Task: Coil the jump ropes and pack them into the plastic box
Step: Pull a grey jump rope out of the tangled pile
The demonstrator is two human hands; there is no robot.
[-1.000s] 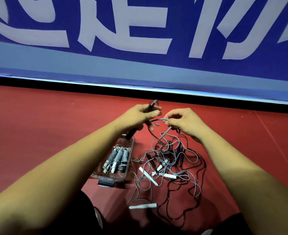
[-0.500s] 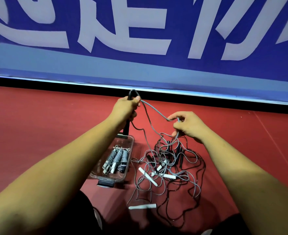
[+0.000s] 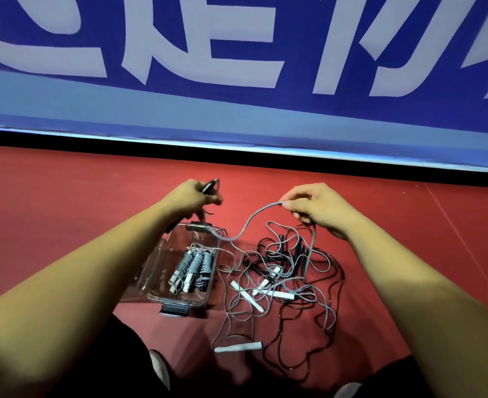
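Left hand [image 3: 189,198], blurred, grips black handle [image 3: 210,185]; right hand [image 3: 317,206] pinches grey rope [image 3: 254,218].

Hands: two, the left hand [image 3: 192,196] and the right hand [image 3: 317,208]
Plastic box: one [image 3: 179,300]
Coiled ropes: three bundles [image 3: 192,265] side by side in the box
Dark clips: two on the box, a near clip [image 3: 175,310] and a far clip [image 3: 201,226]
White handles: five loose on the floor, one lone white handle [image 3: 238,346] apart from the others
Black handle: one [image 3: 209,186] in the left hand; perhaps three or four more in the heap
Grey cord: one [image 3: 260,212] pinched by the right hand
Tangle: one heap [image 3: 283,277] (strands too knotted to count)
Banner: one [image 3: 237,116]
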